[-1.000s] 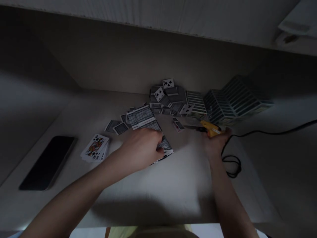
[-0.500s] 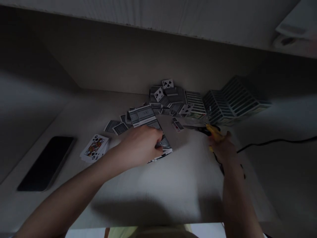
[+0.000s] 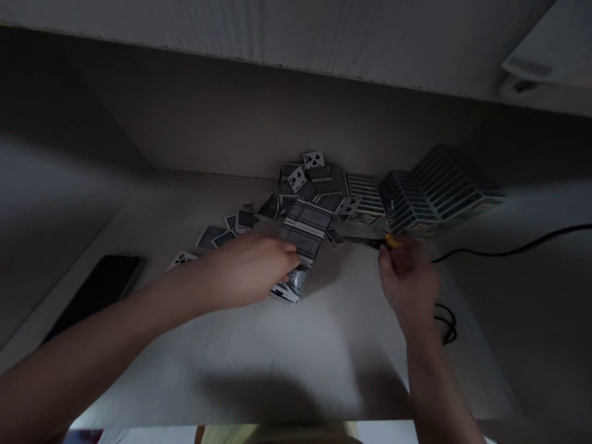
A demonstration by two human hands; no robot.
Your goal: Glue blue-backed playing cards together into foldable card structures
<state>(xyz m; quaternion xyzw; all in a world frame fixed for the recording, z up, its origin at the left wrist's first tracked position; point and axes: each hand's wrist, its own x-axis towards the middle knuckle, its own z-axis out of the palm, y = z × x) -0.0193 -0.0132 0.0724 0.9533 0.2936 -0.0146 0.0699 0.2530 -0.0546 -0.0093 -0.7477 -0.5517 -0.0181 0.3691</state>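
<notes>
My left hand [image 3: 259,268] is closed on the left edge of a long strip of joined playing cards [image 3: 311,223], patterned backs up, held tilted above the table. Fingers hide part of its lower end. My right hand [image 3: 409,280] is over the handles of the scissors [image 3: 393,240], which are yellow where they show. Motion smears its fingers, so whether they grip the handles is unclear. The dark blades point left, beside a small card piece [image 3: 333,237]. Behind the strip lies a heap of cut cards [image 3: 330,179], a few showing clubs.
Zigzag-folded card sheets [image 3: 435,191] stand at the back right, next to a striped stack [image 3: 365,192]. Loose cards [image 3: 210,236] lie left of centre. A phone [image 3: 99,287] and face-up cards [image 3: 182,259] are partly behind my left arm. A black cable [image 3: 504,251] runs right; a shelf hangs overhead.
The card strip has swung round and moved right in my left hand. My right hand has shifted slightly left over the scissors, which stay in nearly the same place.
</notes>
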